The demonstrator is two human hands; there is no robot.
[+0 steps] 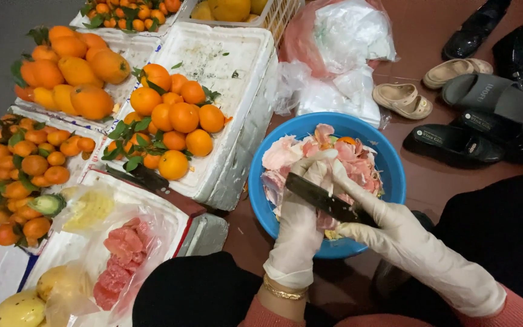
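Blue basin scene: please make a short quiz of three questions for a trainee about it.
1. True or false: the right hand holds the dark knife over the blue basin.
2. What covers both hands? A) white gloves B) black mittens C) nothing
3. Fill in: the left hand wears a gold ____ at the wrist.

Key:
1. True; the blade lies across the left hand's fingers, above the pink peel scraps.
2. A.
3. Bracelet.
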